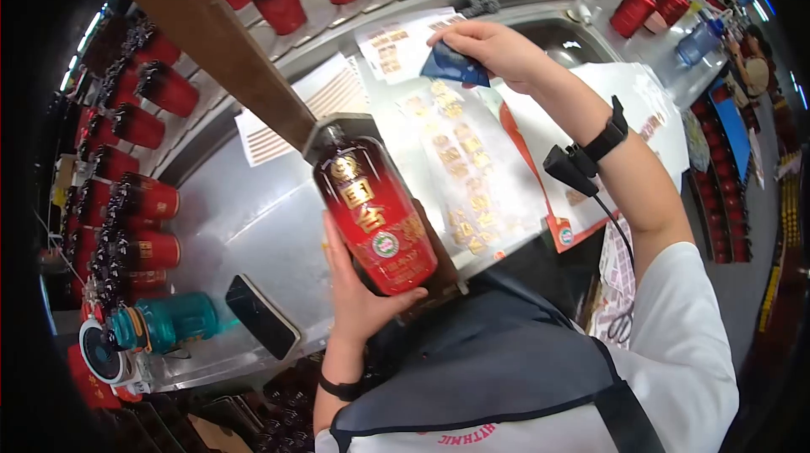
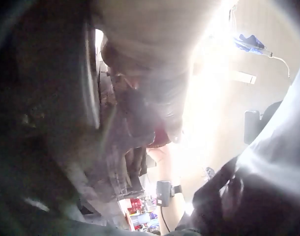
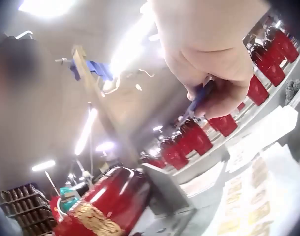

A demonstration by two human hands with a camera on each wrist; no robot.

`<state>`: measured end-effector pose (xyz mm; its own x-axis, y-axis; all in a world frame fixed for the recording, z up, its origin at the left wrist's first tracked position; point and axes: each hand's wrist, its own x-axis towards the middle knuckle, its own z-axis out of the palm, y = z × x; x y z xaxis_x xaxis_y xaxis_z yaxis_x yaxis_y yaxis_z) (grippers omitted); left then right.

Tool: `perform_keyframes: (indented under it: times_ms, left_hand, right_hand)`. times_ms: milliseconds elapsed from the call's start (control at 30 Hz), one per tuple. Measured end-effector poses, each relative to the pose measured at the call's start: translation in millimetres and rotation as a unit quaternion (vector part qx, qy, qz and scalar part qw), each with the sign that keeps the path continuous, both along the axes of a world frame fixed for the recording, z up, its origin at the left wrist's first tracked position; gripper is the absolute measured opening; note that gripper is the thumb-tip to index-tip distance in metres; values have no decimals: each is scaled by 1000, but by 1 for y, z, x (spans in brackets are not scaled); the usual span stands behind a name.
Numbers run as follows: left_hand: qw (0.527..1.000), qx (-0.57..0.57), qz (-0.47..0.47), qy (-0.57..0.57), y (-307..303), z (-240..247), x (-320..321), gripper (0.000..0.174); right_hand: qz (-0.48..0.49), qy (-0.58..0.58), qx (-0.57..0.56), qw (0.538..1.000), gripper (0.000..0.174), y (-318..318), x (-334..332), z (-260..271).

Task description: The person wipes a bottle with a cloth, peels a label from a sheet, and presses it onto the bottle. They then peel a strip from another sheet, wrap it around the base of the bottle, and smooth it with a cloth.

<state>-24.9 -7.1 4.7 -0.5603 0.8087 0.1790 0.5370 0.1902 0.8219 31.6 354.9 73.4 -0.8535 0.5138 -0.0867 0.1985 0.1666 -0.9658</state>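
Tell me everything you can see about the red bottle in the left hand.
The red bottle looks smooth and glossy, darkening to near black toward its neck. Its front carries large gold characters, a round pale-and-green emblem and gold patterning. It lies along a brown-edged stand, neck end uppermost in the head view. The left hand grips its lower end.

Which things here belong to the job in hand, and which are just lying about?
Apparently in the job:
red-and-black bottle, held by the left hand
blue piece, pinched by the right hand
sheet of gold stickers

Apparently just lying about:
smartphone
teal drinking bottle
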Motion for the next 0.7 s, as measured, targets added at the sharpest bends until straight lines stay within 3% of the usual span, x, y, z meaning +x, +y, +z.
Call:
perform_keyframes:
  times_ms: [33, 267, 300, 333, 467, 533, 600, 700]
  left_hand:
    - [1000, -11, -7, 13, -1, 6, -2, 150]
    - [999, -6, -21, -43, -29, -16, -10, 144]
    - [991, 51, 8, -127, -26, -20, -7, 136]
    - [991, 52, 10, -125, -25, -24, -10, 136]
    - [981, 103, 5, -163, -19, -29, -18, 119]
    - [989, 55, -15, -139, -19, -24, -19, 116]
    - [988, 60, -21, -144, -20, -29, -20, 113]
    - [987, 62, -24, -145, -22, -34, -21, 109]
  right_hand:
    - [16, -41, -68, 997, 27, 1, -7, 1]
    - [71, -139, 3, 988, 46, 20, -137, -59]
    - [55, -182, 143, 971, 47, 25, -158, -72]
    - [37, -223, 279, 933, 49, 28, -176, -82]
    - [70, -292, 342, 890, 51, 29, -212, -87]
    - [62, -320, 348, 879, 53, 27, -222, -90]
    - [110, -396, 284, 866, 53, 28, -231, -97]
    - [83, -381, 282, 877, 49, 37, -249, -122]
